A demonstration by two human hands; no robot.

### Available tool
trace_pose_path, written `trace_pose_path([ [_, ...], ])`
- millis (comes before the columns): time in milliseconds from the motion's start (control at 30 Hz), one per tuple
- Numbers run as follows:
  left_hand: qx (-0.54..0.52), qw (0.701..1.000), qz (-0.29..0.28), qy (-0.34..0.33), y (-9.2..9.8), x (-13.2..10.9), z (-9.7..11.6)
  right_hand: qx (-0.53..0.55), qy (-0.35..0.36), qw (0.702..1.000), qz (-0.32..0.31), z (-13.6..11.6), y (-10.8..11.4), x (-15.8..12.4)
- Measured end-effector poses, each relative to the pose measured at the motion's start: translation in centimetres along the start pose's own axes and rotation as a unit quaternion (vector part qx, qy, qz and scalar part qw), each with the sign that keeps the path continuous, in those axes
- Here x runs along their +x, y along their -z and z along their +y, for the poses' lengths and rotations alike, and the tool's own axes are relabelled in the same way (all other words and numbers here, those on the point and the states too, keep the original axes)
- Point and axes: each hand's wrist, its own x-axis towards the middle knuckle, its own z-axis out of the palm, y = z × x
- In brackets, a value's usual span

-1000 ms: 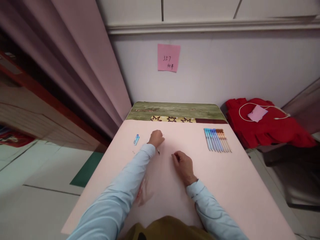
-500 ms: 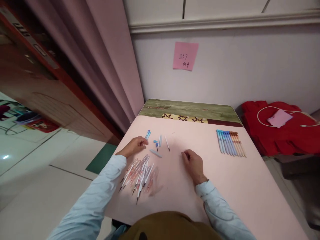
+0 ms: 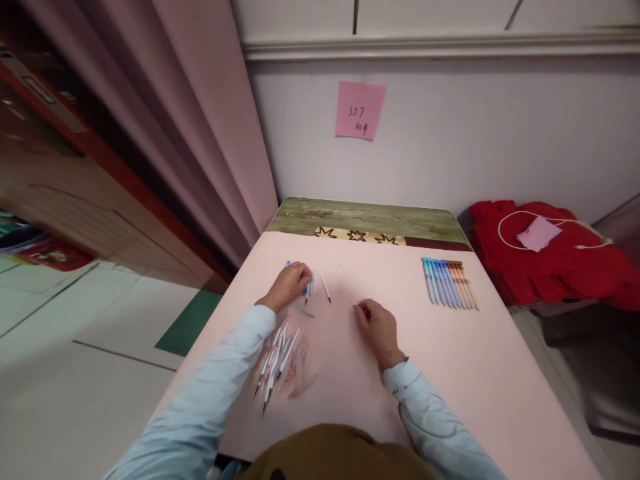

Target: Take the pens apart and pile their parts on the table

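My left hand [image 3: 290, 287] is over the small pen parts at the left of the table, fingers drawn together in a pinch. Its fingertips are at a blue part [image 3: 309, 288], and whatever they grip is hidden. A pale grey-blue pen barrel [image 3: 305, 310] lies just below these fingers. To their right lies a white pen refill [image 3: 325, 288] with a dark tip. Nearer me is a loose pile of white refills [image 3: 273, 367] and clear wrappers. My right hand [image 3: 379, 328] rests on the tabletop, fingers curled closed, with nothing visible in them.
A neat row of pens [image 3: 450, 283], blue through brown, lies at the right of the pink tabletop [image 3: 425, 400]. Beyond the right edge is red cloth [image 3: 500, 273] with a white cable. A curtain [image 3: 220, 133] and door stand on the left; the wall is behind.
My left hand has moved right, from beside the upright blue pen parts to over the small blue pieces. My right hand stays in place while the view shifts slightly.
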Motion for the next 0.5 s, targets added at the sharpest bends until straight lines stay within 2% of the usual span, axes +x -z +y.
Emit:
trace_pose_path([
  [133, 0.037, 0.999, -0.02, -0.012, -3.7, 4.3, 3.4, 0.0, 0.004, 1.0, 0.004, 0.1, -0.1, 0.1],
  [233, 0.042, 0.999, -0.032, -0.008, -5.2, 5.9, 4.2, 0.001, 0.011, 1.0, 0.006, 0.1, -0.1, 0.2],
  [300, 0.041, 0.999, -0.033, -0.004, -4.9, 6.0, 4.0, 0.003, 0.016, 1.0, 0.007, 0.1, -0.1, 0.2],
  [367, 0.027, 0.999, -0.026, -0.02, -3.7, 5.1, 3.4, 0.003, 0.016, 1.0, 0.005, 0.1, -0.1, 0.3],
  [433, 0.003, 0.998, -0.026, -0.053, -2.0, 3.3, 2.7, 0.003, 0.011, 1.0, 0.001, 0.2, 0.0, 0.3],
  [500, -0.006, 0.996, -0.053, -0.068, -0.2, 1.0, 1.8, 0.003, 0.005, 1.0, -0.004, 0.2, 0.1, 0.2],
])
